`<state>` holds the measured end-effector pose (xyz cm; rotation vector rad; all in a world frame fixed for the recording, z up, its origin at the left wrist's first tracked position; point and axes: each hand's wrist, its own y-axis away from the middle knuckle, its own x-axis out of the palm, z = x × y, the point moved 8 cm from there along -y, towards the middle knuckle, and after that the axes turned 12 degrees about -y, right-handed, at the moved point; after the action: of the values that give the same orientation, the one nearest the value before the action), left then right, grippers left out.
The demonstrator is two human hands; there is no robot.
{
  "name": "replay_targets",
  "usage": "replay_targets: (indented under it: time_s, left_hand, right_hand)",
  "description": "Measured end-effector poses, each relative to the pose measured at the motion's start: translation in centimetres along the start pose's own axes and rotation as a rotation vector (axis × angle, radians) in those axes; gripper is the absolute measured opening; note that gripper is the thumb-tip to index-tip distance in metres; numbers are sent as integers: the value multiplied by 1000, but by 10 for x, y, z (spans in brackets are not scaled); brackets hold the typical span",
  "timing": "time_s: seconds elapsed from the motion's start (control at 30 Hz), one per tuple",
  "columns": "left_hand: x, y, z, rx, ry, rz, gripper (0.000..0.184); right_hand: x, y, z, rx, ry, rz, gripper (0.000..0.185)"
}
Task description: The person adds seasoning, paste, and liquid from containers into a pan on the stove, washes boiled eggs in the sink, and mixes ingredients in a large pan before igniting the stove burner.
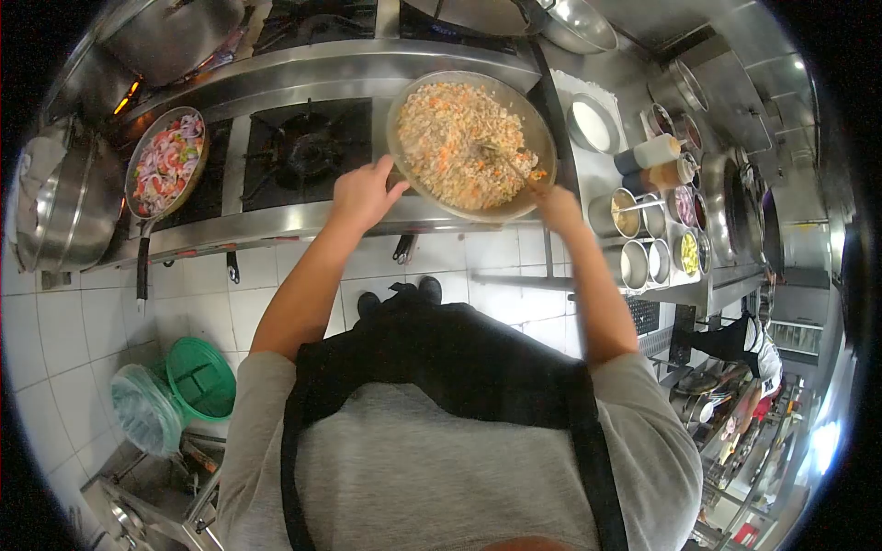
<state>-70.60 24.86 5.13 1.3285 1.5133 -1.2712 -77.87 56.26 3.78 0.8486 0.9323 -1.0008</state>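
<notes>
A wide metal pan (397, 151) full of a rice-like mix with orange bits (459, 138) sits over the stove's right burner area. My left hand (366, 193) is at the pan's lower left rim, its fingers closed at the edge. At the lower right rim my right hand (557, 209) is closed round a utensil (505, 158) that reaches into the mix; the hand is slightly blurred and hides the utensil's handle.
On the left burner stands a frying pan (204, 138) of sliced vegetables, handle toward me. Large pots (69, 207) are farther left. Metal containers (602, 216), bottles (648, 154) and a white bowl (593, 124) stand right. A green bin (200, 378) is lower left; a person (763, 358) is far right.
</notes>
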Motion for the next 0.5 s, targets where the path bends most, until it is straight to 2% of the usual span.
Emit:
replay_targets:
  time_s: [0.03,0.13,0.2,0.27,0.3,0.37,0.4,0.5]
  left_hand:
    - [0,-2,2,9,-20,11,38]
    - [2,-3,6,28,-59,51,43]
    - [2,-4,6,46,-70,78,46]
    - [2,-4,6,55,-65,76,45]
    - [3,-4,7,57,-64,73,45]
    - [4,-6,8,68,-59,49,44]
    - [5,-5,9,74,-56,38,43]
    - [2,-6,8,81,-73,12,42]
  right_hand:
    - [-25,5,10,-11,-64,35,32]
    - [-84,7,64,-109,55,-34,32]
    - [-88,-25,77,-118,25,19,30]
    - [-83,-72,90,-239,-35,65,29]
    - [-66,-111,83,-310,183,146,29]
    - [-54,-168,79,-279,347,193,30]
    - [-55,-181,87,-177,292,160,31]
    - [-46,-171,141,51,246,262,31]
